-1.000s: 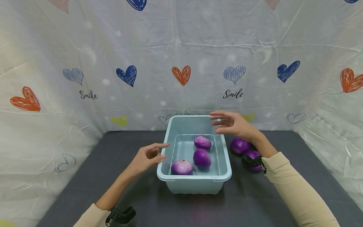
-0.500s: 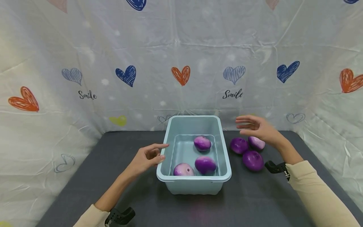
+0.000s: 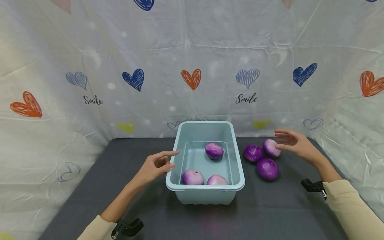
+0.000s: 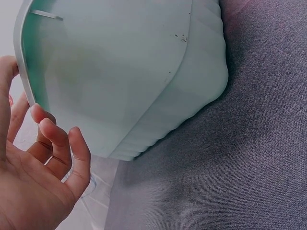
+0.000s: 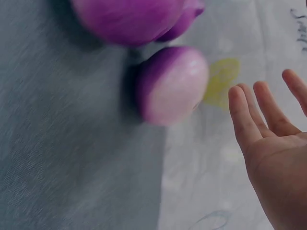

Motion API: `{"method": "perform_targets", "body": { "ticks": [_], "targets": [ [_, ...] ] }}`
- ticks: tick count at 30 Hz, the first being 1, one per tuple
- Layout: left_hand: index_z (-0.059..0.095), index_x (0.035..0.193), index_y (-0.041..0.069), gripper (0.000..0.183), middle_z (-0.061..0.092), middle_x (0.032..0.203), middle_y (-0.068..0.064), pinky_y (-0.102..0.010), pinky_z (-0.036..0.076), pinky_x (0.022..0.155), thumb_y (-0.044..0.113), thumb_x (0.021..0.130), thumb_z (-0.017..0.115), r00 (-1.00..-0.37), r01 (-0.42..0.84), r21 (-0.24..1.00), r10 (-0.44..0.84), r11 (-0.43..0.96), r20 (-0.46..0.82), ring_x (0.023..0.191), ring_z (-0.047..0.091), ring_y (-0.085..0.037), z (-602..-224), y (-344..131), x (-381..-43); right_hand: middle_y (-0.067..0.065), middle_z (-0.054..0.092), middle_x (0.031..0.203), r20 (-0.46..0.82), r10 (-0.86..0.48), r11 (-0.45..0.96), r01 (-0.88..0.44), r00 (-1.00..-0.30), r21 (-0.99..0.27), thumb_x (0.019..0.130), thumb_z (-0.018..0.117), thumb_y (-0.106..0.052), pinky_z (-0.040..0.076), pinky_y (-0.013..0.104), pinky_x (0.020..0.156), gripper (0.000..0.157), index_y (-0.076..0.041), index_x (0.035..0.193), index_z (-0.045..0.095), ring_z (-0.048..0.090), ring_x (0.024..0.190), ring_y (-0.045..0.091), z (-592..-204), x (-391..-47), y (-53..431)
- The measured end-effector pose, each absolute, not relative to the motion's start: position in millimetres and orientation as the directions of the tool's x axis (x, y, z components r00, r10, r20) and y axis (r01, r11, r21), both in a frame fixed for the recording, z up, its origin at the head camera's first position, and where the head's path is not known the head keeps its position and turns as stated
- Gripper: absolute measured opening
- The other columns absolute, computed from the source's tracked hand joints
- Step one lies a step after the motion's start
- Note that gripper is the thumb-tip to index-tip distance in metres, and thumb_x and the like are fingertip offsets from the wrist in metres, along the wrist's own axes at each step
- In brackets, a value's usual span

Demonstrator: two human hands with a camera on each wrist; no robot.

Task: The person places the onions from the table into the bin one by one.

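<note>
My left hand point(image 3: 156, 167) is at the left rim of a pale blue plastic tub point(image 3: 210, 197), with the index fingertip and thumb touching the rim and the other fingers loosely bent. Inside the tub lie three purple onions: one farther back point(image 3: 214, 151), one front left point(image 3: 193, 177) and one front right point(image 3: 217, 180), the front two partly hidden by the near rim. My right hand point(image 3: 300, 145), fingers spread and holding nothing, is just right of a paler onion point(image 5: 173, 86) on the table. Two darker onions point(image 3: 253, 153) point(image 3: 268, 169) sit close beside that one.
A dark grey cloth point(image 3: 144, 203) covers the table. Behind and on both sides hangs a white sheet point(image 3: 168, 43) printed with hearts. A black wrist strap point(image 3: 127, 228) shows at the left sleeve, another point(image 3: 312, 185) at the right.
My right hand has moved from over the tub rightward and down beside the paler onion. The front two onions in the tub have rolled and shifted. My left hand stays put.
</note>
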State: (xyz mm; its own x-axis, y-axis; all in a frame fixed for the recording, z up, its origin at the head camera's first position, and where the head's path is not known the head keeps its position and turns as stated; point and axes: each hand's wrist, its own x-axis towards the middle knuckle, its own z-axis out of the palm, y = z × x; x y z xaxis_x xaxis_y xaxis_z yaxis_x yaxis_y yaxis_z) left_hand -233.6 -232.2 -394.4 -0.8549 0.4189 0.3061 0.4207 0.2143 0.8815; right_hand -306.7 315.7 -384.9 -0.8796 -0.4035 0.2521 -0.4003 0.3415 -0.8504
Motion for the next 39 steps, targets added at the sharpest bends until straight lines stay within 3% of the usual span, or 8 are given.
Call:
{"method": "perform_targets", "body": {
  "ticks": [5,12,20,25,29,33,39],
  "targets": [
    [0.058,0.141,-0.001,0.043,0.051,0.076,-0.010,-0.034,0.047,0.061,0.006,0.099,0.066,-0.854,0.420,0.883,0.421,0.208,0.307,0.064,0.049,-0.017,-395.0,-231.4,-233.9,0.024,0.034,0.154,0.221,-0.390,0.376,-0.373,-0.894,-0.848,0.098,0.071,-0.011,0.048,0.026,0.093,0.068,-0.006,0.157,0.035,0.039,0.136,0.048,-398.5,-309.8,324.9],
    [0.058,0.141,-0.002,0.044,0.051,0.076,-0.015,-0.031,0.047,0.061,0.006,0.099,0.066,-0.846,0.425,0.883,0.433,0.198,0.311,0.063,0.050,-0.016,-396.1,-228.1,-234.7,0.029,0.024,0.158,0.157,-0.378,0.424,-0.321,-0.912,-0.847,0.095,0.074,-0.010,0.040,0.058,0.100,0.083,-0.002,0.160,0.024,0.031,0.138,0.056,-415.5,-318.0,332.0],
    [0.059,0.141,0.001,0.043,0.052,0.076,-0.010,-0.031,0.047,0.061,0.008,0.099,0.067,-0.853,0.421,0.880,0.424,0.217,0.304,0.064,0.050,-0.015,-395.5,-227.6,-233.0,0.034,0.025,0.155,0.116,-0.376,0.453,-0.292,-0.919,-0.842,0.091,0.079,-0.013,0.037,0.061,0.102,0.089,-0.001,0.160,0.024,0.029,0.139,0.055,-432.7,-331.0,333.6],
    [0.060,0.141,0.002,0.043,0.052,0.076,-0.013,-0.032,0.047,0.061,0.009,0.099,0.067,-0.860,0.413,0.880,0.418,0.233,0.293,0.063,0.050,-0.016,-396.3,-228.8,-231.8,0.030,0.032,0.154,0.160,-0.410,0.461,-0.355,-0.898,-0.813,0.089,0.081,-0.011,0.038,0.063,0.101,0.081,0.004,0.154,0.035,0.033,0.138,0.053,-438.0,-337.7,330.4],
    [0.059,0.141,-0.001,0.043,0.051,0.076,-0.020,-0.033,0.047,0.060,0.007,0.099,0.066,-0.854,0.421,0.878,0.426,0.227,0.300,0.063,0.051,-0.025,-397.1,-230.6,-231.3,0.029,0.036,0.152,0.193,-0.449,0.446,-0.406,-0.872,-0.797,0.089,0.080,-0.006,0.036,0.064,0.102,0.071,0.007,0.149,0.043,0.035,0.137,0.052,-438.8,-340.5,328.2],
    [0.059,0.141,-0.001,0.043,0.051,0.076,-0.016,-0.037,0.047,0.060,0.007,0.099,0.066,-0.852,0.427,0.875,0.425,0.226,0.306,0.065,0.050,-0.034,-396.8,-232.1,-231.5,0.030,0.038,0.150,0.192,-0.441,0.461,-0.405,-0.877,-0.790,0.090,0.080,-0.007,0.035,0.065,0.102,0.068,0.007,0.147,0.046,0.036,0.135,0.053,-437.9,-341.2,327.2],
    [0.058,0.141,-0.001,0.043,0.051,0.076,-0.017,-0.033,0.047,0.061,0.007,0.099,0.066,-0.851,0.431,0.875,0.421,0.220,0.314,0.063,0.050,-0.018,-394.6,-231.4,-232.9,0.031,0.041,0.146,0.202,-0.405,0.489,-0.398,-0.892,-0.776,0.090,0.080,-0.010,0.038,0.065,0.099,0.067,0.005,0.147,0.047,0.039,0.132,0.053,-436.5,-338.3,328.6]
  ]
}}
